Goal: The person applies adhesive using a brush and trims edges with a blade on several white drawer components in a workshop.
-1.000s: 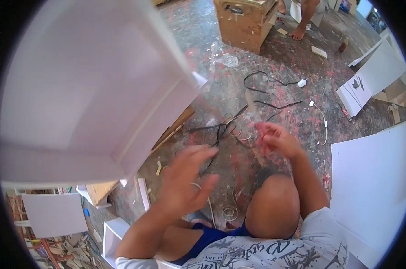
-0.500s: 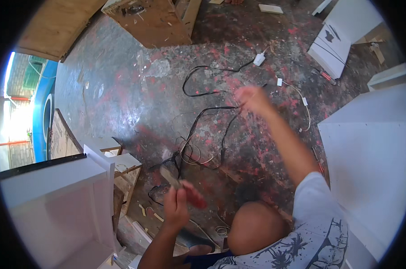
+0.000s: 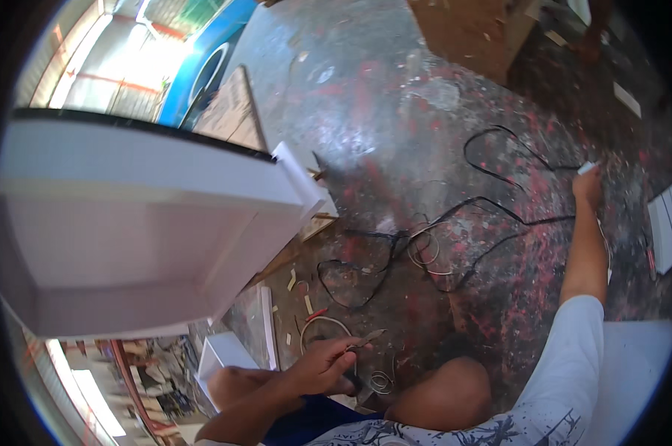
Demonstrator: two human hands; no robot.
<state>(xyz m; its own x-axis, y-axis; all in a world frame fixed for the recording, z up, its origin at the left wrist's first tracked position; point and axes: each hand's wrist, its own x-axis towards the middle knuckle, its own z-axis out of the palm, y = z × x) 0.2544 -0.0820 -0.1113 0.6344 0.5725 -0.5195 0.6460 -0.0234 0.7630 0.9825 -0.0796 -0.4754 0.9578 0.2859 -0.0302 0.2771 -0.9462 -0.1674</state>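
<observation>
My left hand (image 3: 322, 366) is closed around a pair of pliers, whose metal jaws (image 3: 371, 338) stick out past the fingers above my lap; the grip covers the handles. Stretched far to the right, my right hand (image 3: 588, 190) has its fingers closed on a small white plug-like box (image 3: 587, 168) at the floor. A black cable (image 3: 525, 222) winds over the floor between my hands, and one strand of it runs to the white box. Thin pale wire (image 3: 427, 256) lies looped beside the cable.
A white open cabinet (image 3: 128, 245) fills the left side. A brown wooden box (image 3: 469, 33) stands at the far right, with a white panel (image 3: 664, 227) and a red-handled screwdriver (image 3: 651, 262) nearer. Coiled wire (image 3: 381, 383) and scraps lie near my knees.
My right hand has gone from above the black cable to the white box and closed on it. The left hand, still with the pliers, has lowered toward my lap. The view has turned left.
</observation>
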